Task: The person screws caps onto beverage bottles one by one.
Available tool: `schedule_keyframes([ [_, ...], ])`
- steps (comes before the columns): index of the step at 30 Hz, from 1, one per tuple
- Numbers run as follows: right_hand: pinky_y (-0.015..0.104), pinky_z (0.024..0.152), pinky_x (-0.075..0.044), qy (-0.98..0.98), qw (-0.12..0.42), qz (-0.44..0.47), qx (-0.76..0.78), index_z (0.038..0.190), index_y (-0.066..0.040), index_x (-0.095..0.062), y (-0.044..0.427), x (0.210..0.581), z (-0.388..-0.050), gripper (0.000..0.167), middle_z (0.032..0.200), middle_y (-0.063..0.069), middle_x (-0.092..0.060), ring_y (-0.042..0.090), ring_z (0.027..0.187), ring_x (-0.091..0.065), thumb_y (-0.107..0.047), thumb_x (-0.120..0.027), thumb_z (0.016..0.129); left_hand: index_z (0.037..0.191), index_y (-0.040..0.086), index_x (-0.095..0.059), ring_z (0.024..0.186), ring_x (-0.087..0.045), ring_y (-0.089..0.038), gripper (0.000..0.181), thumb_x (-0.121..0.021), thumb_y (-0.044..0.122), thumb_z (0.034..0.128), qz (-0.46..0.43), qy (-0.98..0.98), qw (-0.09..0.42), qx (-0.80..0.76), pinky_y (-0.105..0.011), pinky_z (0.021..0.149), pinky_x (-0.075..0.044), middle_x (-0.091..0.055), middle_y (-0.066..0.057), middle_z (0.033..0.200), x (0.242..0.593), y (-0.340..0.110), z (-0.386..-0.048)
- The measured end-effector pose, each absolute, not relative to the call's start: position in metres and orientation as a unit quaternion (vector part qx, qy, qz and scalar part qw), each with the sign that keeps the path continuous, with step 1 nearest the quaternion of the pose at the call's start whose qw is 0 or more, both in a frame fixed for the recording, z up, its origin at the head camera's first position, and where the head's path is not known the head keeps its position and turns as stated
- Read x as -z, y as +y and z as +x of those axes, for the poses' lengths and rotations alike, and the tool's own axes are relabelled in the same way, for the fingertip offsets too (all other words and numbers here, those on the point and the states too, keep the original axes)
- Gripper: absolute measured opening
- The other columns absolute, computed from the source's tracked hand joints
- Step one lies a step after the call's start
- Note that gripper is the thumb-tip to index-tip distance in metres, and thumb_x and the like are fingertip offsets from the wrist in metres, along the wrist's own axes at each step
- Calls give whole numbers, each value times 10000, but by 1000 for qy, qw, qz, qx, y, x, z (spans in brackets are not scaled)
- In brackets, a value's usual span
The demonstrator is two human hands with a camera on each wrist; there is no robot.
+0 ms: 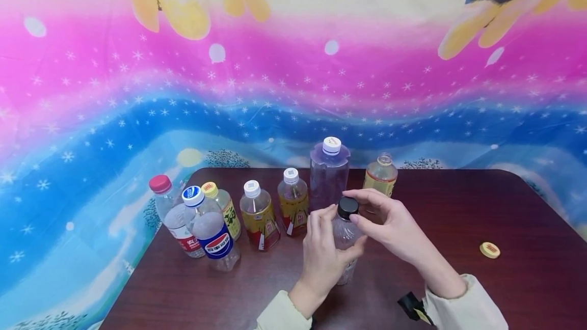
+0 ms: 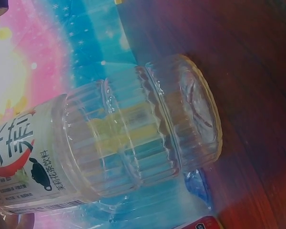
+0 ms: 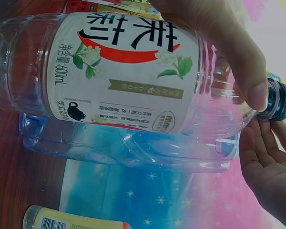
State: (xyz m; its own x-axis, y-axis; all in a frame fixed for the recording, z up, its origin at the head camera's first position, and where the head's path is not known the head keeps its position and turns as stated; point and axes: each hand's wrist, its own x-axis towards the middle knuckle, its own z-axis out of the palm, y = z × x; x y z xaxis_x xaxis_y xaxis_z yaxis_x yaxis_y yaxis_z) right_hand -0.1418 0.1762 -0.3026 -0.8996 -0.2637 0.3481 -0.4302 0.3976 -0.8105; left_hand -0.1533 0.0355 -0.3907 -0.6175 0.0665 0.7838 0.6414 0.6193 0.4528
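My left hand (image 1: pixel 323 251) grips a clear plastic tea bottle (image 1: pixel 345 233) around its upper part. The bottle's black cap (image 1: pixel 348 208) is pinched between the thumb and fingers of my right hand (image 1: pixel 396 228). In the right wrist view, the bottle's white label (image 3: pixel 124 71) shows red and green print, and the cap (image 3: pixel 278 100) sits at the neck. Ribbed clear plastic forms the bottle's lower body (image 2: pixel 119 133) in the left wrist view. Whether its base touches the table cannot be told.
Several capped bottles stand left, including a Pepsi bottle (image 1: pixel 215 241) and a red-capped bottle (image 1: pixel 176 218). A large white-capped bottle (image 1: pixel 329 172) and an uncapped bottle (image 1: pixel 381 174) stand behind my hands. A loose yellow cap (image 1: pixel 489 250) lies on the dark table (image 1: pixel 458 208) at right.
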Motion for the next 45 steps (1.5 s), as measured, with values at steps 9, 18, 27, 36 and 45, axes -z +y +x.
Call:
schedule_keyframes([
  [9,160,826,-507,-842,92,189,-496,1198,-61,-626,177,299,-142,332,1124,113,-670,-42,937,-607,-78,-669,870,1222,63,-503,1020,-534,-170,709,-837,362,671,-218,-815,378,381,-252,748,-549,-526,-88,1140,389,36,-153],
  [18,144,822,-514,-826,123,188,-517,1142,-40,-625,172,304,-141,303,1020,78,-662,-40,917,-608,-42,-689,846,1227,66,-502,1025,-529,-166,709,-833,368,678,-220,-814,376,384,-253,754,-547,-522,-81,1151,387,38,-152],
  [27,112,796,-507,-833,156,164,-505,1136,-56,-641,167,305,-141,316,997,57,-655,-50,891,-598,-60,-715,829,1217,62,-509,1023,-530,-164,672,-816,367,703,-198,-816,378,390,-278,731,-560,-522,-81,1149,384,40,-150],
  [36,131,824,-510,-830,122,171,-516,1129,-32,-631,170,302,-143,298,1008,106,-668,-40,901,-622,-57,-700,841,1244,91,-493,1090,-523,-180,644,-798,363,747,-181,-822,324,432,-333,763,-563,-502,-59,1199,382,41,-144],
  [45,157,823,-518,-832,99,162,-522,1140,-35,-624,169,303,-142,301,1042,120,-670,-24,912,-630,-82,-696,851,1426,92,-338,1235,-501,-216,925,-850,322,690,-189,-854,263,407,-403,909,-538,-471,-75,1378,384,25,-132],
])
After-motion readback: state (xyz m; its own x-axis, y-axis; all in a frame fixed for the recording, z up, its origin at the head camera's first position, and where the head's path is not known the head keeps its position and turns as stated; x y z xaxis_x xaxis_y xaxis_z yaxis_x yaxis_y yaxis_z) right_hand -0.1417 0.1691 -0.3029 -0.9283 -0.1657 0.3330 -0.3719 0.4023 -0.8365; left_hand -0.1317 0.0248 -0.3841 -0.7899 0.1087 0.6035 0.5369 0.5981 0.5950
